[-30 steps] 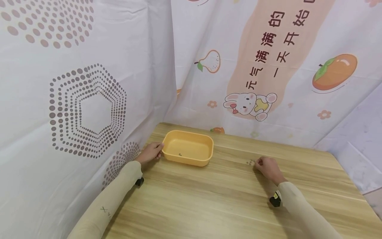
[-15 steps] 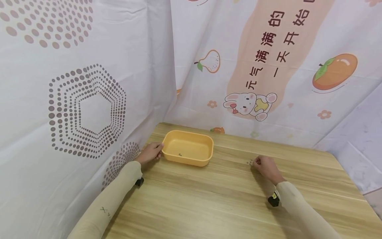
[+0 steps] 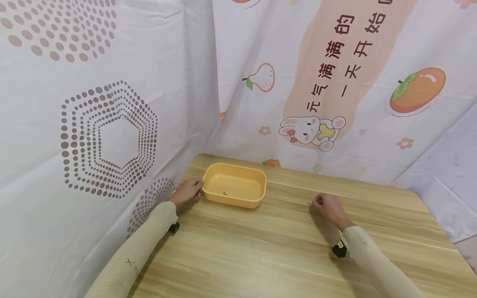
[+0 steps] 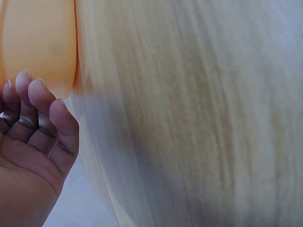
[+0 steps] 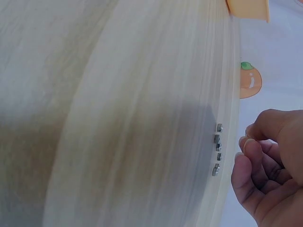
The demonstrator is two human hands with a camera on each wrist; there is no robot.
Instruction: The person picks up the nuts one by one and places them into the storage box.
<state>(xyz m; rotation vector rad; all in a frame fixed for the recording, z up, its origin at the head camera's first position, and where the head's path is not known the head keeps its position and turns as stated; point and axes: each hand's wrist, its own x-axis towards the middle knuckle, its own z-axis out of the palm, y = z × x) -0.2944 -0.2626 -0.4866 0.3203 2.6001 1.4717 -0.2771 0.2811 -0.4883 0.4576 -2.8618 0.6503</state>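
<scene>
At the back left of the table, my left hand (image 3: 188, 191) holds the left end of a yellow plastic box (image 3: 257, 203), thumb at its rim. In the left wrist view the curled fingers (image 4: 64, 118) lie against the box wall (image 4: 38, 42). Tiny metal nuts (image 3: 225, 193) lie inside the box. To the right, my right hand (image 3: 329, 207) is low over the table with thumb and index fingertip together; nothing shows between them. Several small grey metal nuts (image 5: 218, 147) stand in a loose row beside these fingertips, partly hidden by the hand in the head view.
A wood-grain table (image 3: 238, 248) spreads under both arms. White printed cloth (image 3: 238, 136) hangs behind its back edge, and a dotted cloth (image 3: 179, 103) hangs along the left side, close to my left arm. Black wrist cameras (image 3: 340, 249) sit under the sleeves.
My right hand has shifted a little to the left along the nuts, covering more of them in the head view. My left hand and the box have stayed in place.
</scene>
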